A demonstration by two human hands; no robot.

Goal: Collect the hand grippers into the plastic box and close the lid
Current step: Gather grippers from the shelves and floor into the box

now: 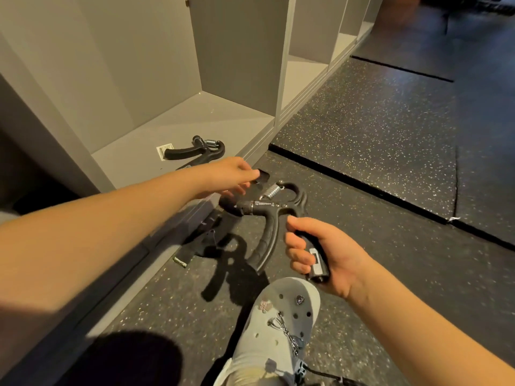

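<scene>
A grey clog [281, 310] is nearest, on the speckled floor [362, 135]. Above it, the right hand [320, 254] wraps its fingers around one handle of a black hand gripper [267, 210] and holds it in the air. The left hand [228, 176] pinches a dark piece [262, 175]; what it is, I cannot tell. A second hand gripper [195, 150] lies on the shelf [223, 118]. The plastic box is not in view. The grippers look light, stiff and not slippery, so a handle is probably the best place to hold, away from the spring.

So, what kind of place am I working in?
Likely a gym storage area: speckled rubber floor mats, open grey cubby shelves, one hand gripper on a shelf, another hand gripper held in the right hand.
</scene>
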